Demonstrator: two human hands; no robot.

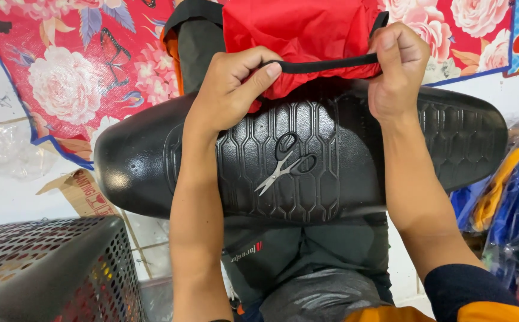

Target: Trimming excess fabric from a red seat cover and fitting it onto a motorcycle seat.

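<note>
Two hands are gripping one black strap [325, 63] stretched taut between them: my left hand [232, 89] is pinching its left end between thumb and fingers, my right hand [398, 65] is clenching the right end. The strap is running along the edge of red fabric [298, 30], just above a black textured seat [307, 155] lying across my lap. Small scissors [286, 164] are resting on the seat, with a perforated basket [51, 268] down left.
</note>
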